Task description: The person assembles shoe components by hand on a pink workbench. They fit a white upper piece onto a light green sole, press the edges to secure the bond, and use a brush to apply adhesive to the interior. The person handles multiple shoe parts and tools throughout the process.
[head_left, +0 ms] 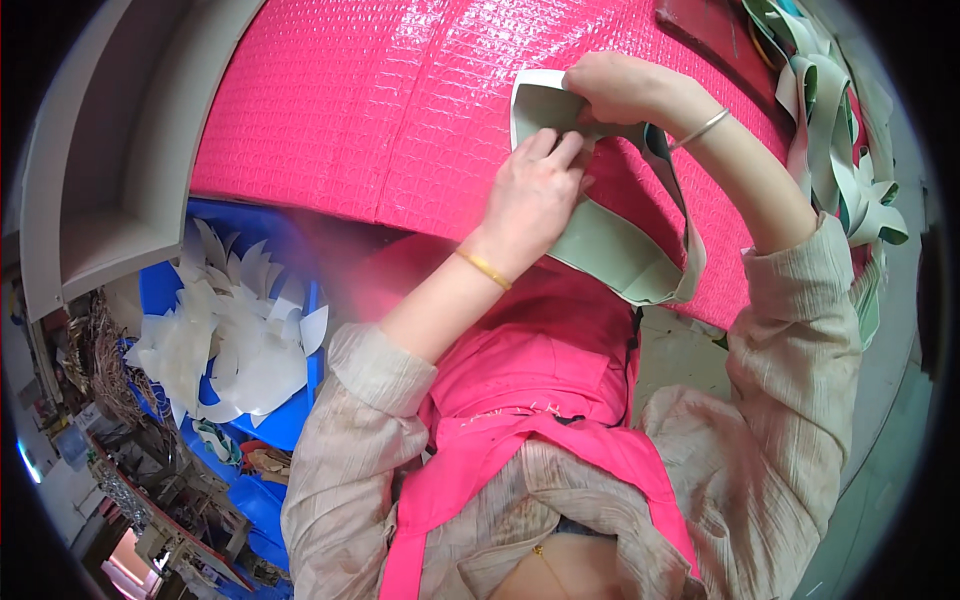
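A long grey-green strip of leather-like material (615,252) with a white edge hangs in a loop over the near edge of the pink table covering. My right hand (615,88) pinches the strip near its upper bend, with the fingers curled in. Just below and to the left, my left hand (535,190) is on the same strip, its fingers bent and pressed against the inner face. The left fingertips are partly hidden behind the strip and the hand. The loop's lower part hangs just in front of my pink apron (525,375).
Shiny pink quilted covering (320,120) spans the table. At left, a blue bin (290,400) holds white curved cut pieces (245,350), below a grey open-fronted box (110,150). More green strips (830,130) hang at the right, by a dark red board (715,35).
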Demonstrator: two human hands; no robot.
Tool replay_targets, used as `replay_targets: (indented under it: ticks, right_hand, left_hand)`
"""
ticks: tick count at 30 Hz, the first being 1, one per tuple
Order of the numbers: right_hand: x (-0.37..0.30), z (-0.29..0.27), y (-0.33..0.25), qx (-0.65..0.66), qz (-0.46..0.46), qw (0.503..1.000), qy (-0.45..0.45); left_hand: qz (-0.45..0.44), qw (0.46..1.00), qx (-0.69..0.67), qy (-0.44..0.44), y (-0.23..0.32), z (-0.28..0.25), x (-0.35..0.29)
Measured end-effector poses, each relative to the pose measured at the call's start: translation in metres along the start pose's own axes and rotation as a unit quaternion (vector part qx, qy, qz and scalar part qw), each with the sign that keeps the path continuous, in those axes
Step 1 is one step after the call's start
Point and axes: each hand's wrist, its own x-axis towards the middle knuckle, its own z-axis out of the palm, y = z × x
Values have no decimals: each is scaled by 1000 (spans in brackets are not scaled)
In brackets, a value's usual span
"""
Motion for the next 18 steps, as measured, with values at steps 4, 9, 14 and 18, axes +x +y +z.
replay_targets:
  ticks: [4,9,14,18]
  right_hand:
    - [0,0,2,-22,12,1000,-5]
    - [2,4,6,34,68,997,-23]
    - [-8,-15,4,148,176,965,-125]
    - [-22,6,30,186,110,975,-55]
  left_hand:
    - [1,999,43,2,4,7,8]
    - [-10,1000,-19,-10,0,8,11]
    - [34,998,54,27,-2,14,10]
    - [33,999,-12,13,-8,15,14]
